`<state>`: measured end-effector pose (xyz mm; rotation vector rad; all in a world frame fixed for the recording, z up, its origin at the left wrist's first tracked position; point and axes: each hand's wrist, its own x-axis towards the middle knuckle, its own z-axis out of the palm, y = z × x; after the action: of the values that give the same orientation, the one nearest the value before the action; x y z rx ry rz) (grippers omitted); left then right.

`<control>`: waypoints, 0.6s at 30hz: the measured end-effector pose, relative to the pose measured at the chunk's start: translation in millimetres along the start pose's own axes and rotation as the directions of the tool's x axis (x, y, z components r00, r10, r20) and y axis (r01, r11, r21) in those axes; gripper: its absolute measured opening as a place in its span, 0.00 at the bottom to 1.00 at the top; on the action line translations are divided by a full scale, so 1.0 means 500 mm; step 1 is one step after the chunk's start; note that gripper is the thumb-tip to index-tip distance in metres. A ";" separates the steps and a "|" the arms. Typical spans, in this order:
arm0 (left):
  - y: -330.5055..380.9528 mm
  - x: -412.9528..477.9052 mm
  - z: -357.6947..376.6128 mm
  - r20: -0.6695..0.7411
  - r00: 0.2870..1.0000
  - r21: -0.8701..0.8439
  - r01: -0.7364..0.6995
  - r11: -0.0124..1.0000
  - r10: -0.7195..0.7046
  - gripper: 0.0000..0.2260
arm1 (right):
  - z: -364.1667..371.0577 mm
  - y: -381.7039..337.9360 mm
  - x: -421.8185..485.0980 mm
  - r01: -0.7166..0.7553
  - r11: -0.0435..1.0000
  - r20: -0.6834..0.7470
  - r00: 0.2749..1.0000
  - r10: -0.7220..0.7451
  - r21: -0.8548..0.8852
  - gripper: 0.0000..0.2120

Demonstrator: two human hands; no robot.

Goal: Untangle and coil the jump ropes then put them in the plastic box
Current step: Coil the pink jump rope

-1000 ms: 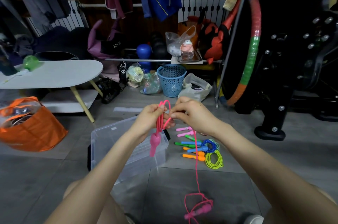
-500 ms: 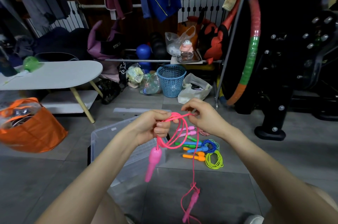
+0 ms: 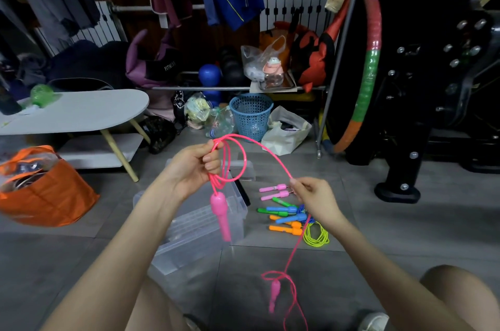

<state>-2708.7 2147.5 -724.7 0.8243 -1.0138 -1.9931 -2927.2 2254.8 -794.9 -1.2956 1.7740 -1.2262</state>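
My left hand [image 3: 193, 168] grips several loops of a pink jump rope [image 3: 266, 151], and one pink handle [image 3: 221, 213] hangs below the fist. From there the cord arcs right to my right hand [image 3: 313, 198], which pinches it between thumb and fingers. Below that hand the cord drops to the floor, where the second pink handle [image 3: 274, 294] dangles in a loose tangle. A clear plastic box [image 3: 189, 233] stands on the floor under my left hand. A pile of other jump ropes [image 3: 289, 214] with pink, green, blue and orange handles lies right of the box.
An orange bag [image 3: 46, 195] sits at the left beside a low white table [image 3: 73, 111]. A blue mesh basket [image 3: 251, 114] and a white bag [image 3: 286, 130] stand behind the box. A striped hoop [image 3: 368, 71] and black exercise equipment [image 3: 422, 114] fill the right.
My right hand has moved away from the left, down and to the right, sliding along the cord. The loop between the hands has opened into a long arc and the lower handle has risen.
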 end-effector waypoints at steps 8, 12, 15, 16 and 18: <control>-0.011 0.012 -0.006 -0.082 0.990 0.005 -0.111 0.994 0.111 0.11 | 0.030 -0.128 -0.022 0.387 0.385 0.310 0.918 -0.248 -0.838 0.10; -0.021 0.006 -0.004 -0.110 0.983 0.097 -0.139 0.986 0.149 0.11 | 0.039 -0.116 -0.016 0.545 0.445 0.444 0.838 -0.317 -0.710 0.07; -0.037 0.005 -0.003 -0.132 0.972 0.241 -0.156 0.958 0.192 0.10 | 0.043 -0.111 -0.003 0.579 0.518 0.454 0.815 -0.360 -0.629 0.07; -0.042 0.005 -0.002 -0.137 0.969 0.298 -0.157 0.942 0.205 0.10 | 0.043 -0.117 -0.001 0.571 0.551 0.452 0.820 -0.350 -0.609 0.09; -0.052 0.004 0.002 -0.123 0.968 0.425 -0.148 0.893 0.219 0.10 | 0.042 -0.129 0.007 0.550 0.639 0.423 0.832 -0.360 -0.538 0.10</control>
<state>-2718.9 2157.3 -746.9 1.0576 -1.3835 -1.5376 -2885.9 2239.1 -743.2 -2.3226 1.7614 -0.5862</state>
